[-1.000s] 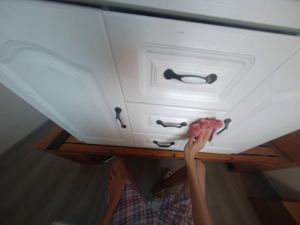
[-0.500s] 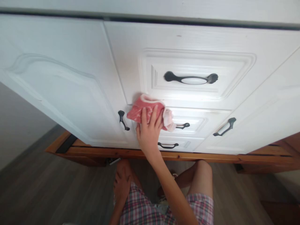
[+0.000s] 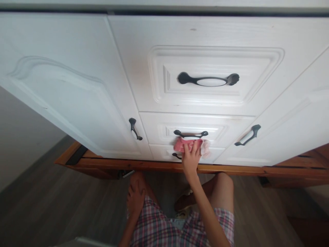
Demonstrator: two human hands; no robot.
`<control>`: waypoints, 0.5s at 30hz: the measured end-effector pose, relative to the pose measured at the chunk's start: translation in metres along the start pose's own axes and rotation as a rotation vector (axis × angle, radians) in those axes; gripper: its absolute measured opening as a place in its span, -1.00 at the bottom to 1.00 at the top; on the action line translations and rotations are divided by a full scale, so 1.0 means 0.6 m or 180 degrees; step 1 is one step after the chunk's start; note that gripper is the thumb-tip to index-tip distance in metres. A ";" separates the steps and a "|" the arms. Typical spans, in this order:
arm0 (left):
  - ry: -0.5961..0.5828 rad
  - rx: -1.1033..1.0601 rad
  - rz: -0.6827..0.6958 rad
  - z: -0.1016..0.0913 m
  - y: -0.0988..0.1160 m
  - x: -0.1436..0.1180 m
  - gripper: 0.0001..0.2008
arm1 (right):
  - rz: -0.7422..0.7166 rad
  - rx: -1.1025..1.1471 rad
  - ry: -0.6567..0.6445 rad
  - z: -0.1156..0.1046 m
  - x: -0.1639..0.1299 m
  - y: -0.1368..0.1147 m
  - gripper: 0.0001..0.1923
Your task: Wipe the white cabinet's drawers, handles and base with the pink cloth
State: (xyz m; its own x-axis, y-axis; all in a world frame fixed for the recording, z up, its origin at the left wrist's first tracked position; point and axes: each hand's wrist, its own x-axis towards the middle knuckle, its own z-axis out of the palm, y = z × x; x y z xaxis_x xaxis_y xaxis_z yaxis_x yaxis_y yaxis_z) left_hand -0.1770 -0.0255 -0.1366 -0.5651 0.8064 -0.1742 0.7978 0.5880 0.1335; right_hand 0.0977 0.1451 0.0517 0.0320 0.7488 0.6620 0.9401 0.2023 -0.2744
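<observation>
A pink cloth with a pale, whitish edge is under my right hand, bunched beneath the fingers. I press it on the white cabinet front, just below the middle drawer's dark handle and over part of the lowest drawer. The lowest drawer's handle is partly hidden by the hand and cloth. My left hand lies on my left knee with its fingers spread, holding nothing. Above, the top drawer's handle is dark with a white oval centre.
Dark handles sit on the left door and the right door. A wooden base ledge runs under the cabinet, close above my knees. The wood-look floor shows below, and a pale wall stands at the left.
My right hand has moved right and down with the cloth, from the top drawer's lower left corner to below the middle handle. The left hand stays on the knee.
</observation>
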 end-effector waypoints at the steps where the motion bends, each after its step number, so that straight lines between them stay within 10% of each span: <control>1: 0.0010 -0.0016 0.0005 -0.001 0.001 0.000 -0.35 | 0.0125 0.0039 0.0233 -0.005 0.005 0.032 -0.55; 7: 0.0350 -0.0368 0.0152 0.011 -0.010 0.008 -0.37 | 0.0626 0.0459 0.1354 -0.066 0.058 0.158 -0.39; 15: 0.0970 -0.2023 0.1676 -0.057 0.087 -0.017 -0.64 | 0.2855 0.3013 0.1369 -0.159 -0.044 0.110 -0.28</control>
State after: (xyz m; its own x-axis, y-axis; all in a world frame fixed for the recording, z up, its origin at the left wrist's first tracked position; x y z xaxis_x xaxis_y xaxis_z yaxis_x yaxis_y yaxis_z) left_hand -0.1369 -0.0007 -0.0948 -0.2606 0.9112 0.3189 0.7540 -0.0142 0.6568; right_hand 0.1916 0.0783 0.0826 0.7652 0.6323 0.1213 -0.0414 0.2363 -0.9708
